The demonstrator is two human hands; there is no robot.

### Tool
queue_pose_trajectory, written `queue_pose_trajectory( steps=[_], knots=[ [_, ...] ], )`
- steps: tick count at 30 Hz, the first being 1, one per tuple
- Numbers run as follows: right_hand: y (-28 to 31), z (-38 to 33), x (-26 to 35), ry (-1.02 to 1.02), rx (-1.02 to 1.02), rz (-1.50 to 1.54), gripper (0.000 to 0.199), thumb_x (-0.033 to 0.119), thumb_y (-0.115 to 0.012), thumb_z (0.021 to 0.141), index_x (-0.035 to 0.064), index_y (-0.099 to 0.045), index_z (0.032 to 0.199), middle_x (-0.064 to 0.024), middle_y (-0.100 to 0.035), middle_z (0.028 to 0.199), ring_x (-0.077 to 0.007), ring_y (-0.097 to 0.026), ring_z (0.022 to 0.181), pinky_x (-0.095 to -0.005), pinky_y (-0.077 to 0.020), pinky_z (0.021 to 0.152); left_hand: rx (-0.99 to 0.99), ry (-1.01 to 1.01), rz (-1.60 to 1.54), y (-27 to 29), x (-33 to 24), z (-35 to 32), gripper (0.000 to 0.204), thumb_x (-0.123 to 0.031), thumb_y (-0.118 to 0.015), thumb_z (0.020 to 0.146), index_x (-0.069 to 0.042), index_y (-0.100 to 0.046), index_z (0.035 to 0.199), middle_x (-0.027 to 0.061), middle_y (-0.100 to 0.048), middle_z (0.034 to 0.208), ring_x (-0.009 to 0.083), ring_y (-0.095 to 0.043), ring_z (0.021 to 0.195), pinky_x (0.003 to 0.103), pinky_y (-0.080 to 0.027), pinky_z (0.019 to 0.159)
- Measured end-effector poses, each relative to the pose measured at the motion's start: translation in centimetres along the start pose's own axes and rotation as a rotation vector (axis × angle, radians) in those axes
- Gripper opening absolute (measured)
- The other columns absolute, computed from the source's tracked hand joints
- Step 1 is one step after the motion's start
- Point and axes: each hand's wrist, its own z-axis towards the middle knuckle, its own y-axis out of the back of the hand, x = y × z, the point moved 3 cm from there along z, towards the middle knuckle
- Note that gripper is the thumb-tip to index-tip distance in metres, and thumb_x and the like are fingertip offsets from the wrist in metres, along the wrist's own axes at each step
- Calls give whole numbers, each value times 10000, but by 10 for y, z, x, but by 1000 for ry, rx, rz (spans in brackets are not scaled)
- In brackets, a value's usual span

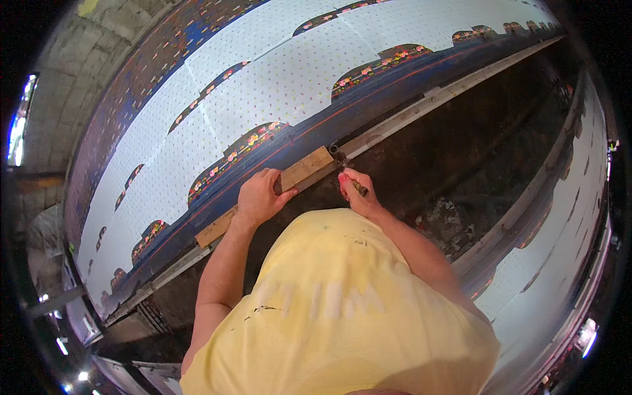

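Wooden bar (307, 170) lies along the table edge (428, 106), long axis slanting up rightward; left hand (261, 196), nearer, clasps it, fingers half-curled; right hand (360, 191), closed around a brownish handle (360, 189), sits just off its right end.

The left forearm (227, 266) rises from the lower left of the frame, bent at the elbow, to the left hand (262, 196) just left of the centre, palm down with the fingers bent and the thumb (286, 197) spread out to the right. The right forearm (421, 253) slants up from the lower right to the right hand (360, 192), near the middle of the frame, whose fingers are curled into a closed grip, their tips toward the upper left.
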Motion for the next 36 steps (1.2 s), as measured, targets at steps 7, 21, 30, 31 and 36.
queue_pose_trajectory(
  steps=[7,21,30,31,36],
  knots=[
    [71,7,23,49,-559,202,248,274,-657,1154,71,-741,1038,14,-688,894,-64,-555,698,-267,-441,614,-40,-36,16,6,5,1,561,-536,-918,904,-63,-743,1150,108,-744,980,337,-764,892,464,-602,767],
    [25,21,37,366,-306,-239,206,168,-640,1145,3,-727,1059,-123,-737,918,-233,-719,873,-375,-565,815,-73,-30,-24,6,3,3,559,-447,-960,858,-39,-766,1187,142,-745,964,355,-769,847,465,-602,749],
    [43,29,50,389,-272,-295,184,161,-657,1109,2,-712,1034,-115,-729,911,-224,-711,881,-391,-568,825,-95,-6,4,9,-2,2,521,-496,-944,871,-85,-774,1143,96,-731,935,332,-757,860,454,-588,749],
    [33,29,53,323,121,-248,187,164,-661,1108,4,-704,1023,-121,-735,925,-230,-712,881,-390,-570,826,-100,-5,9,9,-1,2,519,-490,-946,868,-84,-774,1142,96,-730,932,332,-757,862,454,-589,751],
    [75,49,85,362,151,-319,203,134,-618,1147,2,-694,1013,-106,-718,909,-209,-689,848,-380,-545,782,-128,6,26,10,-4,3,509,-467,-959,853,-77,-766,1118,97,-720,915,338,-747,853,459,-583,751]
  ],
)
